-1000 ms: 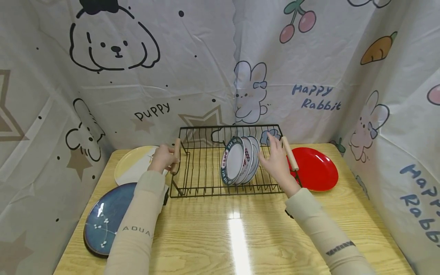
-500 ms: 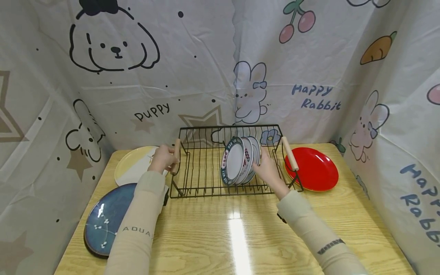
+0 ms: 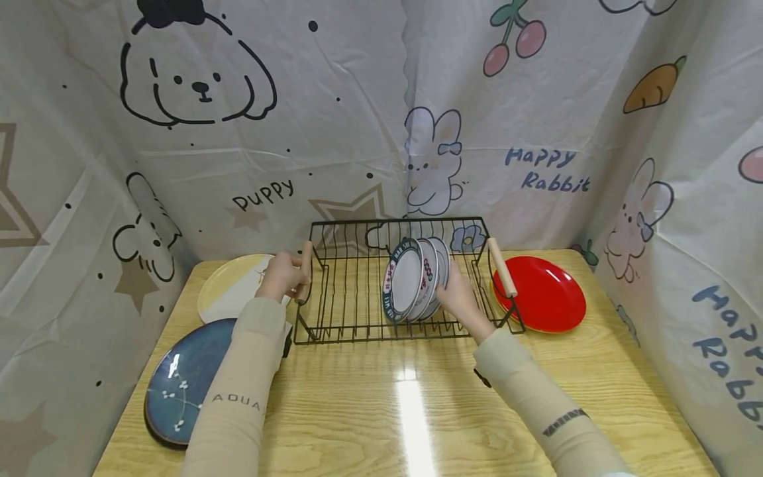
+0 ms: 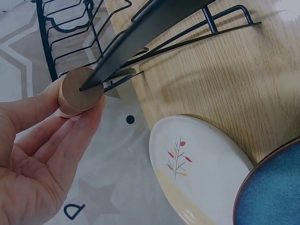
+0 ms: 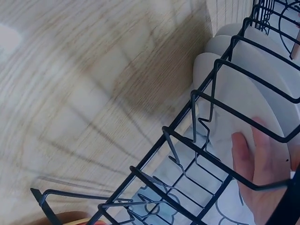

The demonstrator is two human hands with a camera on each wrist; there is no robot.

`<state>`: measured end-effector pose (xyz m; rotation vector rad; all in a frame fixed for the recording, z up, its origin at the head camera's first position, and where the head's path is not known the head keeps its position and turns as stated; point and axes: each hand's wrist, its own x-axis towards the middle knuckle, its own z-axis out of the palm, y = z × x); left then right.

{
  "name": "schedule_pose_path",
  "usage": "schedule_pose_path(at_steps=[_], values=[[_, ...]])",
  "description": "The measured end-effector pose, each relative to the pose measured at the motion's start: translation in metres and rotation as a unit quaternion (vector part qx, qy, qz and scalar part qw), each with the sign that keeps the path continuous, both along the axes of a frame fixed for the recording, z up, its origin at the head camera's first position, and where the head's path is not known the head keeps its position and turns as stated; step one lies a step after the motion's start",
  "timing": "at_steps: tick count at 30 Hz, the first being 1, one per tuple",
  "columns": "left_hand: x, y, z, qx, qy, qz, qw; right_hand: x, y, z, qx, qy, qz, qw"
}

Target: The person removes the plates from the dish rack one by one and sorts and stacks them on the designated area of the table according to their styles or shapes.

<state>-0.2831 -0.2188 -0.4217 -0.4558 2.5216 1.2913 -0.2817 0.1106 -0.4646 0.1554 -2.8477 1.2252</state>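
Note:
A black wire dish rack (image 3: 352,340) with wooden end handles stands at the back of the table. My left hand (image 3: 279,277) grips its left wooden handle (image 4: 80,93), thumb on one side and fingers on the other. Three small white plates stand on edge in the rack, leaning together. The leftmost plate (image 3: 407,279) has a dark green rim with lettering; the middle one (image 3: 428,271) shows red marks. My right hand (image 3: 461,295) pinches the rightmost plate (image 5: 229,89), its fingers (image 5: 243,154) lying on the back of it in the right wrist view.
At the left lie a yellow-and-white plate (image 3: 229,285) and, nearer, a blue plate (image 3: 187,381) with white blossoms, partly behind the left sleeve. A red plate (image 3: 542,295) lies right of the rack's right handle (image 3: 502,267). Printed cloth (image 3: 357,132) hangs behind and at both sides.
My right hand has moved left and down from beside the right handle to the rightmost small plate and taken hold of it. The left hand keeps its grip on the left handle.

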Motion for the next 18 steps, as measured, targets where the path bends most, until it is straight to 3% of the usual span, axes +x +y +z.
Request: schedule_pose_path(at_steps=[8,15,18], values=[[0.001,0.001,0.0,-0.007,0.006,-0.006,0.9999,0.0,0.0,0.006,0.017,0.032,0.002,0.9994],[0.004,0.001,0.003,-0.01,0.011,-0.007,0.9999,-0.001,0.005,0.022,0.008,-0.001,0.004,1.0],[0.004,0.001,0.003,-0.006,0.011,-0.007,0.9999,-0.001,0.008,0.03,0.026,0.021,0.005,0.9994]])
